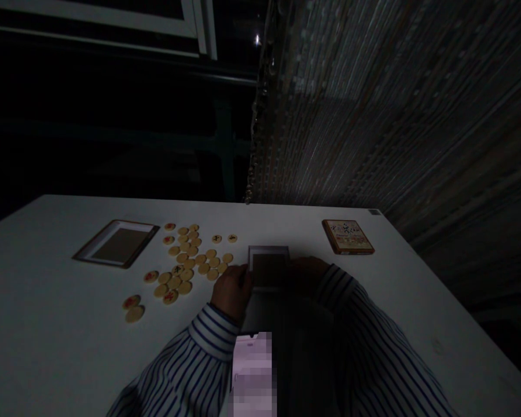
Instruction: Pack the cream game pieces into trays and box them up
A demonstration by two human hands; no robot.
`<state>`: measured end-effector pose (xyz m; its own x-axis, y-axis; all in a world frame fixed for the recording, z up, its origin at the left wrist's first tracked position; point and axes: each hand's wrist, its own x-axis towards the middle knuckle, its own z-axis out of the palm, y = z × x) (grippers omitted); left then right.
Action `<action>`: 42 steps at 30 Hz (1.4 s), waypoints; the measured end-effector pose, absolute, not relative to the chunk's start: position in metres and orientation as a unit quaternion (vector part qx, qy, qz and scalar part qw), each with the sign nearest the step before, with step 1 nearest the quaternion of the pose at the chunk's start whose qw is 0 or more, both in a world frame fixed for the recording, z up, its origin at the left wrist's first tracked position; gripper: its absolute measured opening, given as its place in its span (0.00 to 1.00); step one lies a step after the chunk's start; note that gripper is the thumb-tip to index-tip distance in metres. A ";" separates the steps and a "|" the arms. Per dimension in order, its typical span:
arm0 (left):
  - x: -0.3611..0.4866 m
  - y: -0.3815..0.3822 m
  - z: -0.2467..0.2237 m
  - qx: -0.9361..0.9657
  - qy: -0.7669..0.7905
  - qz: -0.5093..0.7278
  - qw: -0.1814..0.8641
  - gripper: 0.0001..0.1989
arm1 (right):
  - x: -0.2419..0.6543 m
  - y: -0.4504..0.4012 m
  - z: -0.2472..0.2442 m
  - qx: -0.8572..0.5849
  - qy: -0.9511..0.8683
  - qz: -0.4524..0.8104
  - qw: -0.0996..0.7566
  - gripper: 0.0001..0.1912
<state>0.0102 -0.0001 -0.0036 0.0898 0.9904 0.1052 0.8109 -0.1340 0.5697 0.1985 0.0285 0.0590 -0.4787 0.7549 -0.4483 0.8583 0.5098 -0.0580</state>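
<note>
A small shallow cardboard box with a white inner rim and brown bottom is between my hands, close to the tabletop. My left hand grips its left side, thumb near the edge. In deep shadow, my right hand is closed at the box's right side; its fingertips are hard to see. Left of my left hand lie many round wooden Chinese chess pieces, loosely spread. Some show red or black characters, others are blank side up. Two pieces with black characters lie apart, beyond the left hand.
An open box tray rests at the table's left. A closed box with a printed lid sits at the back right. A lit phone screen shows near my body. A string curtain hangs behind the white table. The room is dim.
</note>
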 end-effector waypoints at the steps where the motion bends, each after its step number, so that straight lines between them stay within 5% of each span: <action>1: 0.010 0.000 -0.004 0.714 0.630 0.240 0.188 0.15 | 0.198 0.028 0.060 0.476 0.848 -0.137 0.187 0.16; 23: 0.005 -0.005 -0.004 0.719 0.624 0.264 0.152 0.17 | 0.224 0.019 0.063 0.528 0.846 -0.066 -0.021 0.19; 36: -0.014 -0.023 -0.030 0.755 0.547 0.338 0.129 0.21 | 0.235 -0.011 0.001 0.560 0.781 -0.164 -0.222 0.25; 42: -0.016 -0.020 -0.037 0.760 0.536 0.352 0.106 0.19 | 0.226 -0.013 0.001 0.519 0.799 -0.194 -0.234 0.17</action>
<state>-0.0157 -0.0204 -0.0366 0.1780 0.8898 0.4202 0.7401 -0.4024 0.5388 0.2265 -0.0132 0.0009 -0.3523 0.9198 0.1727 0.7387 0.3866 -0.5521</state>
